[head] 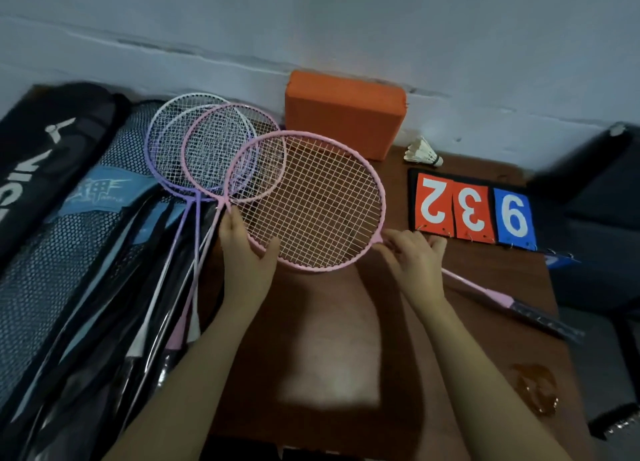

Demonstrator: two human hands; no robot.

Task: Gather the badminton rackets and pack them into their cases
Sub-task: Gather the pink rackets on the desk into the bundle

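Note:
A pink racket (pixel 308 197) lies over the brown table (pixel 329 339), its head in the middle and its handle running down to the right. My left hand (pixel 247 249) grips the lower left rim of its head. My right hand (pixel 412 253) pinches the frame where the head meets the shaft. Three more rackets, purple (pixel 162 149), white (pixel 207 114) and pink (pixel 221 156), lie overlapped to the left, their shafts resting on the mesh racket case (pixel 69 239). A black racket case (pixel 41 149) lies at the far left.
An orange block (pixel 343 121) stands against the wall behind the rackets. A white shuttlecock (pixel 422 151) and a flip scoreboard (pixel 474 211) showing 2, 3, 9 lie at the right. A dark chair (pixel 595 183) stands beyond the table's right edge.

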